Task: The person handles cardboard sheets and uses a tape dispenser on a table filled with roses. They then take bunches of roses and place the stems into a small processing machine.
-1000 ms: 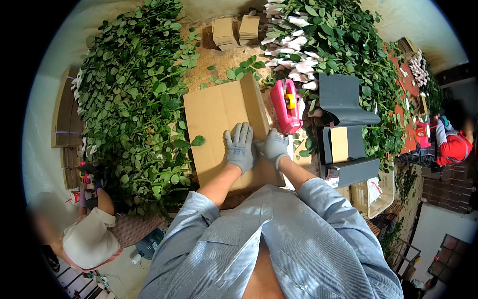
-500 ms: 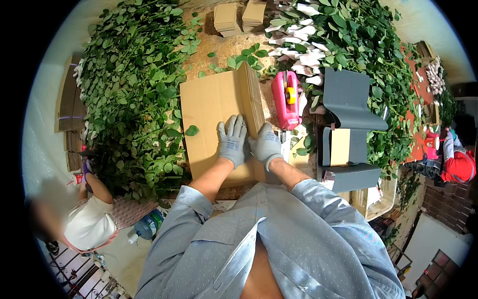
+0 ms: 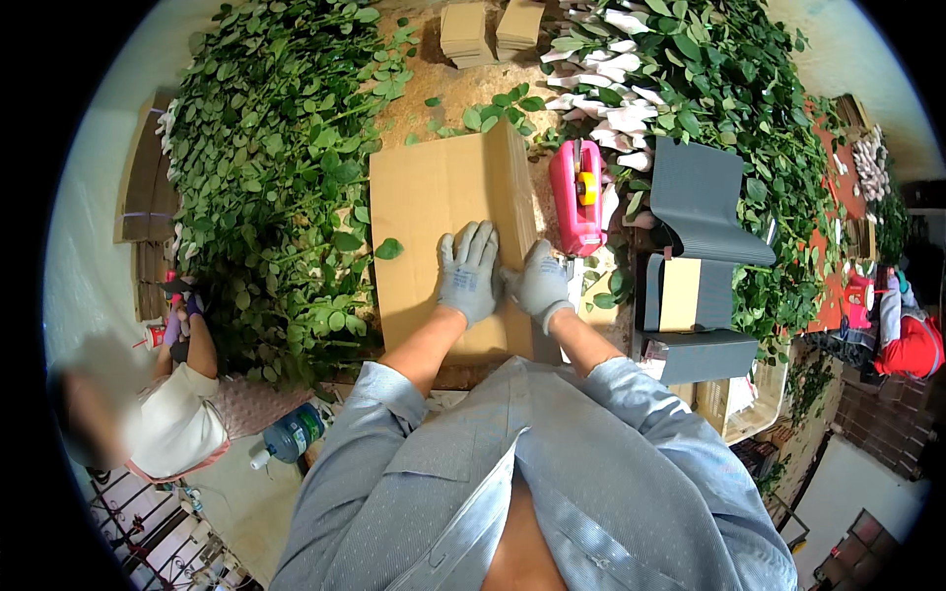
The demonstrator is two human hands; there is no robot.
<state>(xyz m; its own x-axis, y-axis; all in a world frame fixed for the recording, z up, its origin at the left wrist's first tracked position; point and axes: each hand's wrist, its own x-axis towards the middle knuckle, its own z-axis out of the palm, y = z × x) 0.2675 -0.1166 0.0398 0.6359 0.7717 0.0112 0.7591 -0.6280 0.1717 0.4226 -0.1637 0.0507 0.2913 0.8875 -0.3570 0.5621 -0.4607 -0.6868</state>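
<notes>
Brown cardboard (image 3: 412, 207) lies on the bench (image 3: 406, 116), its long axis running near to far; the left hand (image 3: 469, 280), open, rests flat on its face, and the right hand (image 3: 541, 286) touches its raised right side, grip unclear, near the pink tape dispenser (image 3: 567, 212).

So the left hand (image 3: 469, 274) and right hand (image 3: 542, 286) both wear grey gloves (image 3: 463, 291), small bluish print on the left one's back. Pale blue-grey shirt (image 3: 611, 473), tiny light flecks all over, patch pocket (image 3: 429, 451) between 6 and 7 o'clock, loose sleeves with cuffs around 7 (image 3: 394, 387) and 4 (image 3: 623, 379).
</notes>
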